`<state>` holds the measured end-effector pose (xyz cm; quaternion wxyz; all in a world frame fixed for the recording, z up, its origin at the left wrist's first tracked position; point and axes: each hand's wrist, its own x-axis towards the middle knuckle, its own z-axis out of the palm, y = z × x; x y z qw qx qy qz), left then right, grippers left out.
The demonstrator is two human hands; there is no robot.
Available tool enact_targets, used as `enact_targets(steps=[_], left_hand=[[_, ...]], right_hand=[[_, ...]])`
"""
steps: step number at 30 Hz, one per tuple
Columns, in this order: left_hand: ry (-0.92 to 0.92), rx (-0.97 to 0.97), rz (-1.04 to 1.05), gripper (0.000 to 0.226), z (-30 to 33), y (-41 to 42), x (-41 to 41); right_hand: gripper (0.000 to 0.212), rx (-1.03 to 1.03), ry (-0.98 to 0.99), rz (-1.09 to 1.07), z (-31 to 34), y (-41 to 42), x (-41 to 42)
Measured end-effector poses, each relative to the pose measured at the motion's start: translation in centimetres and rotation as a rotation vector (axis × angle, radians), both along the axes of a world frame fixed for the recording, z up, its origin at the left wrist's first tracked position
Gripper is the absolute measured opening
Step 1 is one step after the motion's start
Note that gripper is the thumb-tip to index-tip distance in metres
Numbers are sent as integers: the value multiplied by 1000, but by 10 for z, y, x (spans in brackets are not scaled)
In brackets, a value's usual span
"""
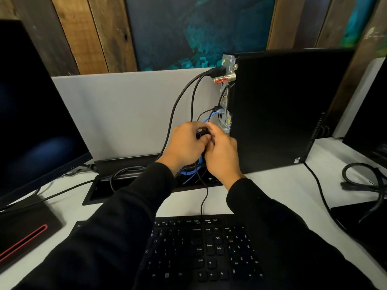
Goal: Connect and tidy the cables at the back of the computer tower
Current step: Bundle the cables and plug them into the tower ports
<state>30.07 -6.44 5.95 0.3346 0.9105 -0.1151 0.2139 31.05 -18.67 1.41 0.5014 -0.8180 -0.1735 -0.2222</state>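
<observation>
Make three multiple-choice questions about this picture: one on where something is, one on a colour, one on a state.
1. Where does the computer tower stand relative to the hands?
A. to their right
B. to their left
C. under the keyboard

2. What colour is the network cable plugged into the tower's back?
A. yellow
B. blue
C. white

3. What is the screen of the left monitor doing?
A. showing a window
B. lying flat
C. dark

Answers: 1 A, both the left hand and right hand are left of the tower; 2 B, its cord is clearly blue; 3 C, the screen shows no image.
</observation>
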Motion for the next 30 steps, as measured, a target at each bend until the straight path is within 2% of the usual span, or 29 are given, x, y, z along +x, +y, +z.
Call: enact_targets(steps=[3,5,6,9,12,16,17,18,20,21,24,26,28,30], left_hand=[[-11,-263,2,47,-13,-1,-10],[-11,-417,-2,44,-29,-4,-14],[-14,-434,23,40,-38,-5,-15],[-89,-277,112,33,-55,-8,-13],[-108,-111,106,31,-56,-11,-11],[-60,-45,111,34,-55,-18,-5],[-56,-44,110,34,-58,-17,-4],[-56,-43,106,32,-62,-15,-4],[-49,-5,114,30,-75,-6,-4],[-53,31,126,29,-81,-1,-6],[-54,81,136,32,-89,4,-12],[-56,107,129,31,-91,3,-12],[-58,98,125,19,-95,2,-14],[-61,81,108,15,-100,2,-15]], right_hand=[[26,-46,-43,-92,-4,6,2],[8,-37,57,-118,-8,10,3],[9,-20,121,-123,-11,11,4],[16,-1,276,-124,-15,11,9],[15,-41,365,-50,-15,9,11],[16,-30,488,-7,-15,4,13],[11,-40,471,-24,-14,4,10],[14,-67,422,-44,-14,4,6],[46,-156,244,-91,-17,4,-3],[52,-190,142,-113,-19,5,-5],[39,-239,17,-124,-24,7,-5],[32,-268,54,-117,-26,4,-3],[20,-303,113,-123,-29,-1,-4],[18,-340,144,-103,-39,-4,-4]])
